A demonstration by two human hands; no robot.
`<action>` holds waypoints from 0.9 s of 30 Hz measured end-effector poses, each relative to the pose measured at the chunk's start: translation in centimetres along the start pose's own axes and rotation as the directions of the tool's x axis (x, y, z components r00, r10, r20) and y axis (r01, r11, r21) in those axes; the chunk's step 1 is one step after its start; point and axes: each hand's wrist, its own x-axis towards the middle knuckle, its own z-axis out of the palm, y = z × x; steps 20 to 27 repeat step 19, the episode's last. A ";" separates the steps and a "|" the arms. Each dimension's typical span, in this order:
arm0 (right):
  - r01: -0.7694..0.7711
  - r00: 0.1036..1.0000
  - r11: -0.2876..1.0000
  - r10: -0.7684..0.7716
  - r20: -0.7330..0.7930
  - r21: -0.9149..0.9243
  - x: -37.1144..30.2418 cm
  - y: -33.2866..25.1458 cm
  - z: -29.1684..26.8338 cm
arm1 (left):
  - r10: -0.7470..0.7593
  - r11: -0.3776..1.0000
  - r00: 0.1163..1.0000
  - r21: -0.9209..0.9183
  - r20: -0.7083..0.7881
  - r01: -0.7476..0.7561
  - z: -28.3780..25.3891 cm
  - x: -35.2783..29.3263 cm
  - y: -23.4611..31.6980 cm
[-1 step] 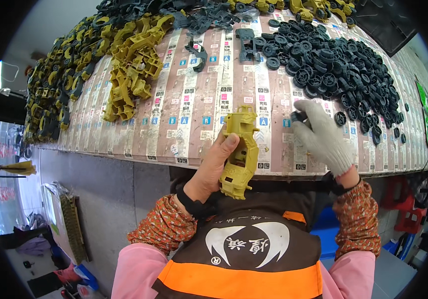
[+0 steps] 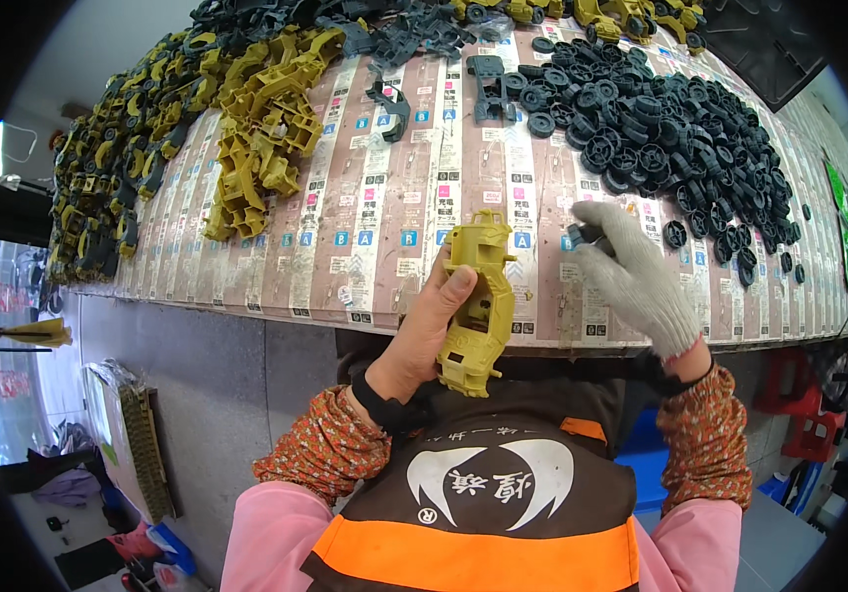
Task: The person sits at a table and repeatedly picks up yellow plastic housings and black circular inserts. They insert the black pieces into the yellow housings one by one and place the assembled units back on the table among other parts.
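My bare left hand [image 2: 436, 311] grips a yellow plastic toy car body [image 2: 471, 345], held upright just above the table's near edge. Short axle stubs stick out along its right side. To the right of it, my gloved right hand [image 2: 643, 286] pinches a small dark toy wheel [image 2: 585, 235] between thumb and fingers; part of the wheel is hidden by the glove. A gap separates this wheel from the car body. Beyond the right hand spreads a heap of dark toy wheels [image 2: 646, 123], with one loose wheel [image 2: 675, 234] close to the glove.
Yellow car bodies [image 2: 271, 109] lie in a pile at the left. Further left are many yellow-and-dark toy cars [image 2: 113, 187]. A dark chassis piece [image 2: 488, 91] and a curved dark part [image 2: 393, 113] lie mid-table. A black tray [image 2: 764, 49] stands far right.
My right hand has shifted slightly left with the wheel, which shows more between the fingers. My left hand and the car body have hardly moved.
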 end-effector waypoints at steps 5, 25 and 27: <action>-0.216 0.976 0.756 0.189 0.109 0.617 -3.2 -3.9 3.6 | 0.086 0.992 0.996 0.088 0.006 -0.086 2.2 -0.3 -0.8; -0.260 0.950 0.691 0.307 0.052 0.674 -4.3 -4.3 4.5 | 0.205 0.959 0.977 0.189 0.058 -0.212 2.8 -0.4 -2.6; -0.260 0.950 0.691 0.307 0.052 0.674 -4.3 -4.3 4.5 | 0.205 0.959 0.977 0.189 0.058 -0.212 2.8 -0.4 -2.6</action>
